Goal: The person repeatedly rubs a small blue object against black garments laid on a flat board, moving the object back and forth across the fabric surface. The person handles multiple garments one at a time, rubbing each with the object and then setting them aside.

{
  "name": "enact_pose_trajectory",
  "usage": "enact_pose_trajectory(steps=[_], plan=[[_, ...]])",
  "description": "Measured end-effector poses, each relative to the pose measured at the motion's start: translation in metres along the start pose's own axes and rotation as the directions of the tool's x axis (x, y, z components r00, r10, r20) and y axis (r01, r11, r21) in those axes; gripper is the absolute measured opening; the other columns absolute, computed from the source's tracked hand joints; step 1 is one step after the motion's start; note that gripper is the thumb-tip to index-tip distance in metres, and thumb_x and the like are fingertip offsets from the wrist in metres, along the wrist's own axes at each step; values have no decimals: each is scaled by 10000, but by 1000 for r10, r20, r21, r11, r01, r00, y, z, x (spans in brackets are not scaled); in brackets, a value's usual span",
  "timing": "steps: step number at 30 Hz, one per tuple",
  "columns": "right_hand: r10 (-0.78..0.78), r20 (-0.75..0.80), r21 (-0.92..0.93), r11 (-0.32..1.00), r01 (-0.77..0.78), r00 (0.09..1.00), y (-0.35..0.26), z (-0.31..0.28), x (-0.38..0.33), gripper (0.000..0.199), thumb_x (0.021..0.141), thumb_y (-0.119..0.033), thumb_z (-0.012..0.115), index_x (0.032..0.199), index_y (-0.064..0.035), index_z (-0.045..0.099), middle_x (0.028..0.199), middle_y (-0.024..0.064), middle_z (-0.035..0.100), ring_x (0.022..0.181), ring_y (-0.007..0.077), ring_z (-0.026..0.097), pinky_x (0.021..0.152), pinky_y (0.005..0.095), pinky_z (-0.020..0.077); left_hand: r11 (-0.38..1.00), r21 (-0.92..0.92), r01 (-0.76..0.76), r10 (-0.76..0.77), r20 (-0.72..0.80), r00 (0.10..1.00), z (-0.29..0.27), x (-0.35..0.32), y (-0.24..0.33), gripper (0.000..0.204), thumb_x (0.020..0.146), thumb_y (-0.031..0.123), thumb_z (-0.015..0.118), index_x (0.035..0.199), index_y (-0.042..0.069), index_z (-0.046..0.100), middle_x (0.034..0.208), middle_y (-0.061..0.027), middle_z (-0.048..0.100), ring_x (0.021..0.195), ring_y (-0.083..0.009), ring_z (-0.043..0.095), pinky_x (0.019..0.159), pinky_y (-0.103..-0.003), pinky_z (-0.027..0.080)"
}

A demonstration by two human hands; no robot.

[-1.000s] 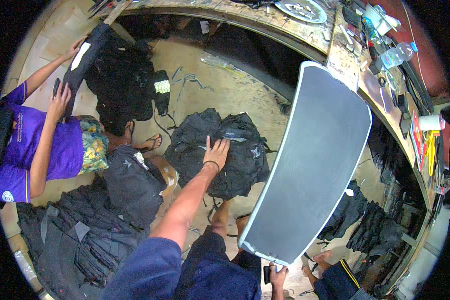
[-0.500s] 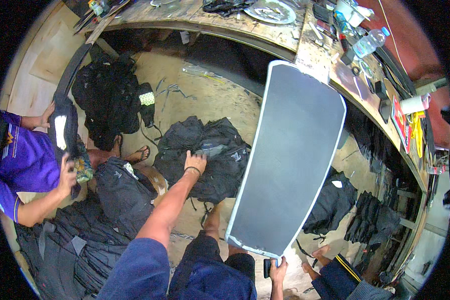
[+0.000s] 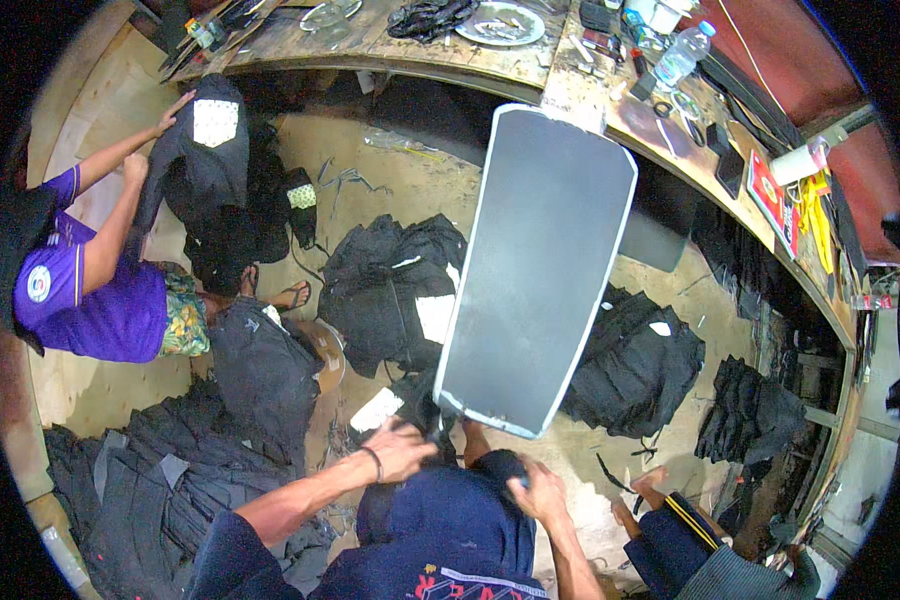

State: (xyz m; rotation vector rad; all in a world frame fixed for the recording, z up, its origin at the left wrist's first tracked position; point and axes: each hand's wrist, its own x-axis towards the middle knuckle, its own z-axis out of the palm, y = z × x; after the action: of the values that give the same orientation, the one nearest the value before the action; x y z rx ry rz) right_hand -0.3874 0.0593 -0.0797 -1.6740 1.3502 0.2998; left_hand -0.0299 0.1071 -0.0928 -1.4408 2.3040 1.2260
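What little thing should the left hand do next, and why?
Maybe the left hand should pinch the black cloth near its white patch, because both are right beside the hand. The hand looks blurred, so I can't tell whether it already has hold of the cloth.

navy shirt (image 3: pixel 445 515), dark wristband (image 3: pixel 374 463)

From the right hand (image 3: pixel 538 492), I can pass rightward over bare floor (image 3: pixel 590 468); the grey panel (image 3: pixel 540 260) blocks me ahead.
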Motion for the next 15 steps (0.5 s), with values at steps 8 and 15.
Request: enact_pose_trajectory(steps=[8,15], plan=[[-10,278,-306,947,99,960,-65,-76,31,620,977,-529,662,1508,-241,524,1174,258,773,1111,479,739,945,609,582,978,68,-198,208,-225,952,-83,6,38,229,902,290,703,1091,178,636,879,-3,638,909,-224,673,944,-533,375],[-450,245,-45,880,473,859,-87,-93,-9,849,917,-465,753,1650,-242,385,1117,294,764,1007,500,752,863,591,612,784,6,-621,593,-303,746,-114,24,68,176,922,312,666,989,154,627,822,-14,640,843,-239,669,922,-500,409]])
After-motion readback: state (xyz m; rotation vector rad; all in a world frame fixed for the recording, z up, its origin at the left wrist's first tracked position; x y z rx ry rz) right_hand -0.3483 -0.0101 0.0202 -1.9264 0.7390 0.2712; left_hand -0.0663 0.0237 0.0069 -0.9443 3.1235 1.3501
